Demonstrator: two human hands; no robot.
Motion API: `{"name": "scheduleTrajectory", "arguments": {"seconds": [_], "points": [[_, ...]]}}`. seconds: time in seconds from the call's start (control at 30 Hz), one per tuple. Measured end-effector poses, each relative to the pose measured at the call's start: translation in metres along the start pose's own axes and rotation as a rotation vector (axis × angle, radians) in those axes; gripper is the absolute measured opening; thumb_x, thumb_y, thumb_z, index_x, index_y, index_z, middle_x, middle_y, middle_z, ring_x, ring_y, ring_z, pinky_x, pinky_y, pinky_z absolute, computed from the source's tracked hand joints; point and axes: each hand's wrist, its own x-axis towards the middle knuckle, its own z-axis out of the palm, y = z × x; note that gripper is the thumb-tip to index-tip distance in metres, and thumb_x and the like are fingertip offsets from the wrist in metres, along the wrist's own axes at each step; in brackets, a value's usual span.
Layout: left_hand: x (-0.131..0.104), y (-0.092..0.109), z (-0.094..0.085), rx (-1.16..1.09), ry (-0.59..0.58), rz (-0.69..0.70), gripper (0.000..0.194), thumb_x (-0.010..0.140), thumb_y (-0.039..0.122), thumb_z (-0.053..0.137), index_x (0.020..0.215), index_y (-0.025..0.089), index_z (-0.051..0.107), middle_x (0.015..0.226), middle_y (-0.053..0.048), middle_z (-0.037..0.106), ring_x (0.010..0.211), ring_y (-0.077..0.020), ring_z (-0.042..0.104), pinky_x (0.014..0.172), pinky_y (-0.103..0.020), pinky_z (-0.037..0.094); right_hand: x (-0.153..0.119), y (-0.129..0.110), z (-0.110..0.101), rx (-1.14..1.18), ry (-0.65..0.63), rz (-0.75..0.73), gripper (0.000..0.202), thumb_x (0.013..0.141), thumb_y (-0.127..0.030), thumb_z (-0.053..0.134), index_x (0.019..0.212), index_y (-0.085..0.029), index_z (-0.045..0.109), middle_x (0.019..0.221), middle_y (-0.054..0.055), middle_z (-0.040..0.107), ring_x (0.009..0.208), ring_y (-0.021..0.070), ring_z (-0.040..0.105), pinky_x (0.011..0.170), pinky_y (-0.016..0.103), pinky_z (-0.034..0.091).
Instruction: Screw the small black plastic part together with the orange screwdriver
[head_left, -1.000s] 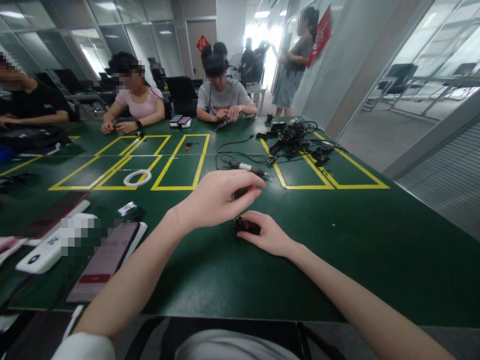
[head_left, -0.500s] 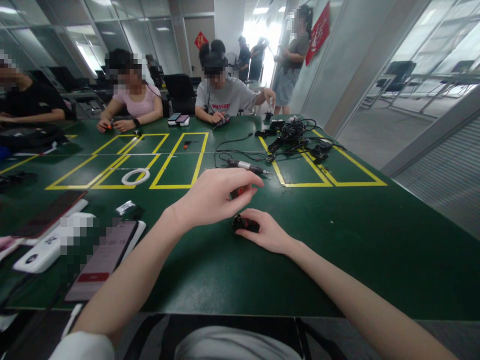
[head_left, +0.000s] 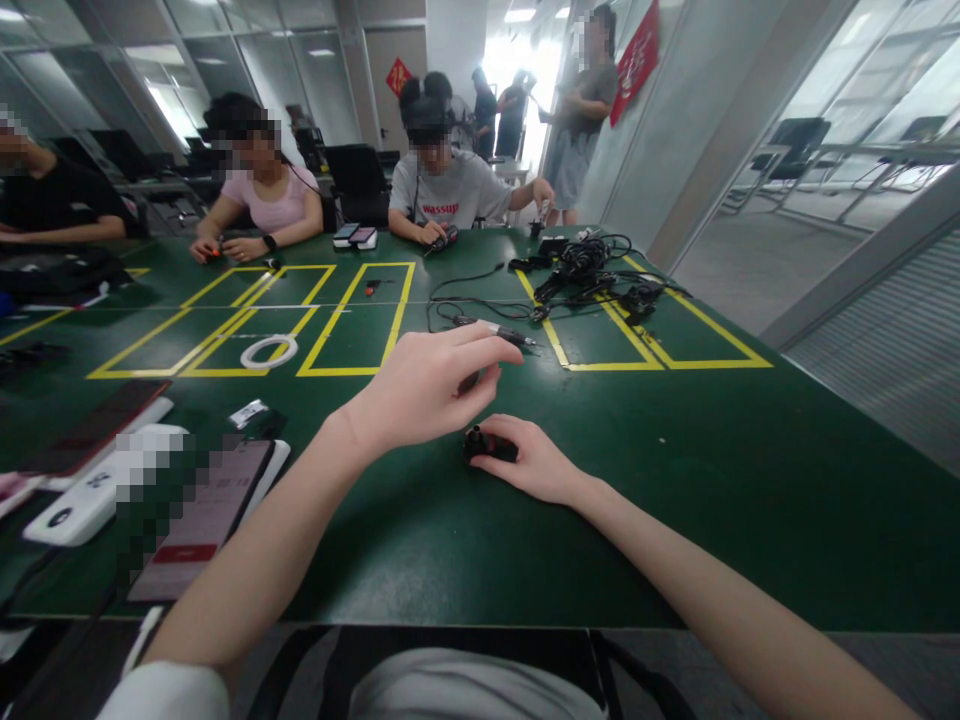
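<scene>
My left hand (head_left: 435, 385) hovers over the table with fingers curled round a small dark part (head_left: 469, 382), mostly hidden by the palm and thumb. Its kind cannot be made out. Just below and to the right, my right hand (head_left: 532, 458) rests low at the table and grips a black device with a reddish patch (head_left: 480, 446). A short black stub sticks up at its left end. Behind my left hand lies a pen-shaped electric screwdriver (head_left: 506, 334), silver and black, its cable running back.
Tangled black cables (head_left: 585, 265) lie at the back right. A white ring (head_left: 268, 350) sits on yellow tape outlines at left. Phones (head_left: 202, 520) and a white power bank (head_left: 105, 490) occupy the near left. Co-workers sit across the green table (head_left: 750, 480).
The view has shifted slightly. My left hand has turned a little, and the reddish spot seen between its fingers before is now hidden. My right hand keeps its grip.
</scene>
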Motion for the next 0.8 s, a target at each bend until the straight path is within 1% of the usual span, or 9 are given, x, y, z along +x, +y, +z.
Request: {"name": "scheduleTrajectory", "arguments": {"seconds": [0.1,0.17,0.3,0.37,0.47,0.53,0.6,0.7,0.8], "points": [[0.0014,0.0003,0.0002,0.038,0.003,0.052,0.028,0.088,0.011,0.054,0.109,0.014,0.072,0.092,-0.005,0.072,0.083,-0.0175,0.066,0.074,-0.028,0.046,0.0003,0.0019,0.0006,-0.016,-0.007,0.009,0.021,0.094,-0.026,0.078,0.112,-0.017,0.073,0.099,0.006,0.072,0.086,0.0216,0.066,0.080,0.034,0.053],[0.0014,0.0000,0.0003,0.036,0.004,0.072,0.032,0.084,0.009,0.053,0.109,0.014,0.073,0.096,-0.006,0.072,0.088,-0.0191,0.066,0.077,-0.029,0.048,0.0006,0.0018,0.0006,-0.026,-0.012,0.017,0.021,0.094,-0.027,0.078,0.113,-0.018,0.073,0.099,0.006,0.072,0.086,0.0218,0.066,0.080,0.034,0.053],[-0.0008,-0.0011,0.0006,0.035,-0.001,0.045,0.034,0.091,0.009,0.049,0.115,0.016,0.073,0.117,-0.009,0.069,0.085,-0.0151,0.066,0.074,-0.027,0.048,0.0002,0.0004,0.0003,-0.028,0.003,0.019,0.019,0.093,-0.028,0.080,0.109,-0.019,0.073,0.097,0.005,0.072,0.086,0.0222,0.068,0.081,0.035,0.054],[-0.0014,-0.0012,0.0007,0.048,0.004,0.032,0.035,0.096,0.010,0.047,0.120,0.017,0.072,0.120,-0.009,0.069,0.081,-0.0133,0.065,0.073,-0.027,0.048,-0.0006,0.0010,0.0003,-0.027,0.010,0.013,0.018,0.094,-0.028,0.079,0.108,-0.019,0.073,0.098,0.006,0.072,0.088,0.0230,0.068,0.083,0.036,0.055],[-0.0006,-0.0003,0.0002,0.063,-0.007,0.032,0.035,0.096,0.013,0.050,0.124,0.017,0.070,0.111,-0.007,0.072,0.082,-0.0150,0.066,0.072,-0.028,0.046,-0.0015,0.0030,0.0005,-0.018,0.004,0.008,0.019,0.095,-0.029,0.078,0.111,-0.019,0.073,0.102,0.007,0.073,0.091,0.0237,0.069,0.084,0.037,0.055],[0.0004,0.0005,-0.0006,0.085,-0.010,0.054,0.035,0.090,0.014,0.055,0.121,0.015,0.071,0.102,-0.006,0.073,0.089,-0.0189,0.067,0.077,-0.031,0.047,-0.0016,0.0035,0.0004,-0.015,-0.004,0.007,0.022,0.095,-0.029,0.077,0.114,-0.019,0.073,0.104,0.007,0.074,0.091,0.0237,0.069,0.084,0.037,0.055],[0.0011,0.0010,-0.0012,0.100,-0.006,0.073,0.037,0.087,0.011,0.055,0.119,0.015,0.072,0.100,-0.006,0.073,0.096,-0.0218,0.067,0.083,-0.033,0.048,-0.0015,0.0029,-0.0001,-0.016,-0.004,0.006,0.023,0.095,-0.029,0.077,0.115,-0.019,0.073,0.103,0.007,0.074,0.091,0.0235,0.068,0.084,0.037,0.055],[0.0008,0.0008,-0.0010,0.098,-0.004,0.070,0.039,0.091,0.009,0.050,0.123,0.016,0.071,0.111,-0.008,0.072,0.095,-0.0194,0.068,0.082,-0.032,0.048,-0.0011,0.0011,-0.0015,-0.025,0.002,0.004,0.020,0.095,-0.029,0.078,0.111,-0.019,0.074,0.100,0.007,0.073,0.090,0.0232,0.068,0.084,0.037,0.056],[-0.0001,0.0003,-0.0008,0.078,-0.026,0.042,0.038,0.096,0.010,0.047,0.124,0.017,0.071,0.111,-0.006,0.073,0.084,-0.0152,0.067,0.072,-0.028,0.046,-0.0013,0.0009,-0.0021,-0.037,0.008,-0.001,0.018,0.095,-0.031,0.078,0.109,-0.019,0.073,0.099,0.007,0.073,0.089,0.0230,0.068,0.084,0.037,0.056]]}}
